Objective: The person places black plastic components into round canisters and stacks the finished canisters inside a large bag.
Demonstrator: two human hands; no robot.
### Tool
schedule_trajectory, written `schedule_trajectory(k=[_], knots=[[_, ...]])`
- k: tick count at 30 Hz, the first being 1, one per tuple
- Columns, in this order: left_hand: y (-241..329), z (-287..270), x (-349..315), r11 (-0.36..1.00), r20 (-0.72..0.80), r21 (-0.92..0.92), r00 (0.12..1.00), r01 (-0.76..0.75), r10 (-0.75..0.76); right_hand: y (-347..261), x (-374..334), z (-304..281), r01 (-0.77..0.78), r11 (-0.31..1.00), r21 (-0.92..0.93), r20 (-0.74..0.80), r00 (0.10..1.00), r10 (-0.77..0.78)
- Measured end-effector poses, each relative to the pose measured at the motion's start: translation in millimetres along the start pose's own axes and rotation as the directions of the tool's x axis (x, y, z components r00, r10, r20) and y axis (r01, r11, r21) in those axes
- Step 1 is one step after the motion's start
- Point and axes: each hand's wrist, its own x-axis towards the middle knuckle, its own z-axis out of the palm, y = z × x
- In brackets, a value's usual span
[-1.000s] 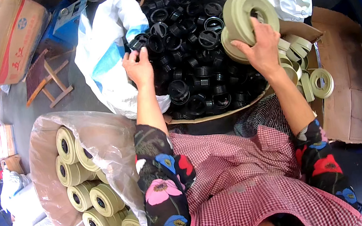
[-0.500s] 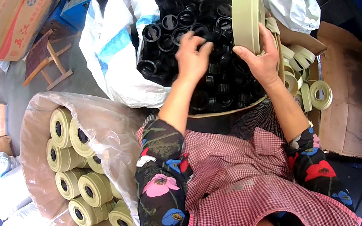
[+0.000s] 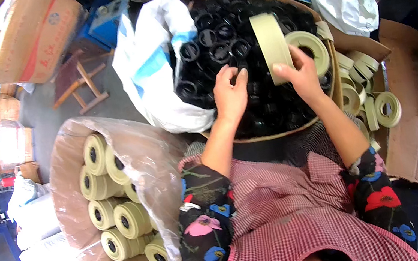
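Note:
My right hand [image 3: 302, 73] grips a pale beige plastic spool [image 3: 273, 42], thumb on its wide band and fingers round the far side. Its narrower round end [image 3: 315, 46], with a hole in the middle, faces right. To the left, my left hand [image 3: 230, 93] has thumb and fingers drawn together at a small black plastic fitting [image 3: 241, 63], partly hidden by the fingertips. Both hands are above a round-edged carton [image 3: 332, 54] heaped with black ring-shaped fittings [image 3: 221, 52].
A plastic-lined carton [image 3: 75, 208] at the left holds several beige spools [image 3: 130, 220] with black centres. A white woven sack [image 3: 148, 80] drapes over the fittings carton's left edge. On the right, loose beige rings [image 3: 387, 109] lie by an opened cardboard box [image 3: 415, 107]. A wooden folding stool [image 3: 85, 82] stands behind.
The beige spool has been lowered and turned, so its holed end now shows. My left hand has drawn back slightly and its fingers have closed on a black fitting. The view has shifted.

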Motion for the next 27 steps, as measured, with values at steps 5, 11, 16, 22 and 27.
schedule_trajectory(k=[5, 11, 16, 22, 27], knots=[[24.9, 15.9, 6.1, 0.95, 0.222, -0.31, 0.968, -0.045, 0.119, 13.5, -0.6, -7.7, -0.066, 0.977, 0.203, 0.127, 0.991, 0.041], [21.3, 5.7, 9.8, 0.957, 0.398, -0.285, 0.916, 0.06, 0.062, 6.9, 6.3, -18.4, -0.278, 0.866, 0.415, 0.286, 0.944, 0.166], [23.5, 10.0, 7.2, 0.838, 0.402, -0.499, 0.916, 0.219, 0.0, 1.0, 2.2, -13.3, -0.101, 0.954, 0.283, 0.252, 0.967, 0.028], [24.1, 1.5, 12.5, 0.706, 0.533, -0.525, 0.83, 0.476, -0.164, -8.8, -3.5, 2.5, -0.005, 0.963, 0.27, 0.247, 0.967, -0.064], [21.1, 18.1, 7.9, 0.341, 0.655, -0.647, 0.727, 0.681, -0.209, 5.7, 4.5, -9.2, 0.227, 0.974, -0.008, 0.281, 0.935, -0.216]])
